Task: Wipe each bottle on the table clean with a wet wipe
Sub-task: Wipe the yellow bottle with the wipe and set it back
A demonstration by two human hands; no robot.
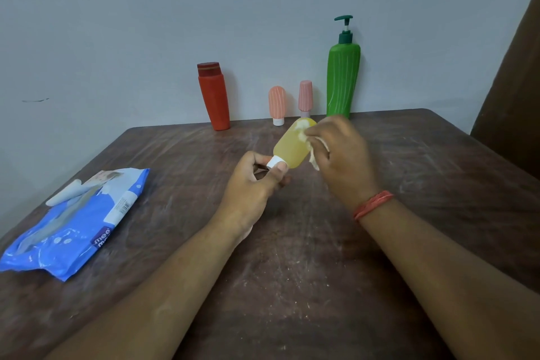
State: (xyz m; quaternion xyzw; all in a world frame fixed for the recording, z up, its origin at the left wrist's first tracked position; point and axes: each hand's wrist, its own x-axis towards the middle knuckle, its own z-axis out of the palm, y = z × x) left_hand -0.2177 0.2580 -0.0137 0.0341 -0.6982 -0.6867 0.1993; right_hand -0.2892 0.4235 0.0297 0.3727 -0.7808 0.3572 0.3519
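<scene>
Behind everything stood a plain grey-blue wall, w/ a scratched dark brown surface [292, 257] in front. Left hand [251, 184] pinched the white cap of the small yellow squeezy bottle [290, 146], fingers curled round it, prob. to keep it up off the surface. Right hand [342, 152] gripped a crumpled white wet wipe [314, 159] and pressed it on the bottle's far end. Red bottle [214, 96], two pink ones and the green pump bottle [343, 79] waited by the wall. Blue wipes pack [73, 222] lay left.

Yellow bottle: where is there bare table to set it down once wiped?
Bare table lies right of the right hand, and between the wipes pack and the left hand. Crowded: back edge, from red bottle to green bottle.
</scene>
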